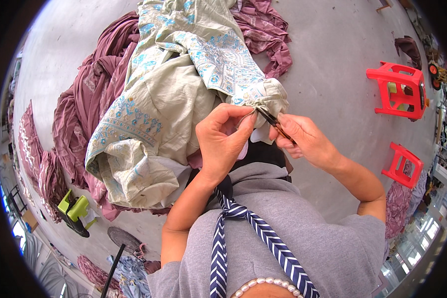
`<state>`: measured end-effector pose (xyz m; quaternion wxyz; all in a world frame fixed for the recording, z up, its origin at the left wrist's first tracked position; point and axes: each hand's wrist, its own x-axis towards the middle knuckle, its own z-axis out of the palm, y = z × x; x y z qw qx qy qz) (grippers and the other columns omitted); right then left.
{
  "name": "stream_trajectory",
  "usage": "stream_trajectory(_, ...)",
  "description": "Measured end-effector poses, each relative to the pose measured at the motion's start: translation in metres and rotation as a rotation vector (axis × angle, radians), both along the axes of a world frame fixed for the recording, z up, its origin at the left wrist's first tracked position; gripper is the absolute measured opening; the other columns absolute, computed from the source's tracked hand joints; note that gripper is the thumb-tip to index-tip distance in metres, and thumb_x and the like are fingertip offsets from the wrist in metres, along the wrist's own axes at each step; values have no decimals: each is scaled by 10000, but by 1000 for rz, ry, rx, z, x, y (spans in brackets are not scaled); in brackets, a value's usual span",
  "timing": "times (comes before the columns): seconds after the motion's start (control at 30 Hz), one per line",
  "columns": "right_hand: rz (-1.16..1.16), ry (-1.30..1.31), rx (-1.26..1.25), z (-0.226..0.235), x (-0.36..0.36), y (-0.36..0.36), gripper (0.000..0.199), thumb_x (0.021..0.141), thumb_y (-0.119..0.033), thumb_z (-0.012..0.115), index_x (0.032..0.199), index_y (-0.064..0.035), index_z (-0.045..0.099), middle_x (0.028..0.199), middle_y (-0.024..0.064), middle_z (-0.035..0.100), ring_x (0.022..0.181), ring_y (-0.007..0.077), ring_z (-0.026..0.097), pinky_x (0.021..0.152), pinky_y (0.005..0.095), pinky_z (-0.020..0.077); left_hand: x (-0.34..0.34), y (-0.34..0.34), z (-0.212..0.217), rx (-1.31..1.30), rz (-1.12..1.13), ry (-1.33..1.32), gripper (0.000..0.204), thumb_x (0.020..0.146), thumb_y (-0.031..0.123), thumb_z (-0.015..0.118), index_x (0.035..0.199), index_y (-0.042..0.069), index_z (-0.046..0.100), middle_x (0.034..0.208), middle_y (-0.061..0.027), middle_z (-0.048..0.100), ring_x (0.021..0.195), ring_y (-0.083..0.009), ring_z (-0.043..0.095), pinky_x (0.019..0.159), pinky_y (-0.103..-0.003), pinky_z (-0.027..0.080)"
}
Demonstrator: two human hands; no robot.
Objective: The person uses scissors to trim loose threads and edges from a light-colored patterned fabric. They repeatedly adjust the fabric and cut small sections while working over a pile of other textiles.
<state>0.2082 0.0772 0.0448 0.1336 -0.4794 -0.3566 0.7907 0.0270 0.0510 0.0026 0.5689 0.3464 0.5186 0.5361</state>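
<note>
A pale green cloth (179, 84) with blue floral print lies gathered across my lap and onto the pile beyond. My left hand (223, 136) pinches a bunched bit of it between thumb and forefinger. In my right hand (305, 139) are dark thread snips (275, 122), their two narrow tips pointing at the pinched spot. The tips meet the cloth right beside my left fingertips. Whether a thread lies between the blades is too small to tell.
Mauve cloth (92, 94) is heaped on the grey floor (328, 59) to the left and behind the green cloth. Two red plastic stools, one farther off (400, 89) and one nearer (403, 165), stand at right. A lime green stool (74, 206) is at lower left.
</note>
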Motion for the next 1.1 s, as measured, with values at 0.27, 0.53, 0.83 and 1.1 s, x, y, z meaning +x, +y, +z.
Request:
stream_trajectory(0.27, -2, -16, 2, 0, -1, 1, 424, 994, -393, 370, 857, -20, 518, 588, -90, 314, 471, 6, 244, 392, 186, 206, 0, 0, 0, 71, -14, 102, 91, 793, -21, 670, 882, -29, 656, 814, -34, 618, 708, -57, 561, 630, -198, 461)
stream_trajectory(0.53, 49, -124, 228, 2, -2, 5, 400, 973, -342, 455, 787, -4, 560, 629, -35, 440, 573, 46, 376, 509, 215, 337, -3, -1, -3, 107, -36, 136, 98, 789, -33, 669, 885, -33, 651, 819, -40, 605, 715, -65, 564, 629, -200, 459)
stream_trajectory(0.83, 65, -288, 521, -5, -4, 0, 293, 935, -254, 538, 830, 14, 591, 652, 21, 521, 605, 81, 457, 554, 255, 403, -1, -2, -3, 111, -41, 86, 102, 788, -42, 668, 886, -27, 647, 811, -35, 607, 714, -66, 564, 634, -196, 455)
stream_trajectory(1.1, -24, -290, 633, 4, -4, 6, 169, 858, -127, 634, 950, 5, 584, 737, -18, 546, 642, 31, 430, 565, 185, 368, -2, -4, -2, -90, -67, -68, 82, 801, 4, 686, 866, -23, 643, 800, -9, 622, 710, -44, 552, 635, -190, 448)
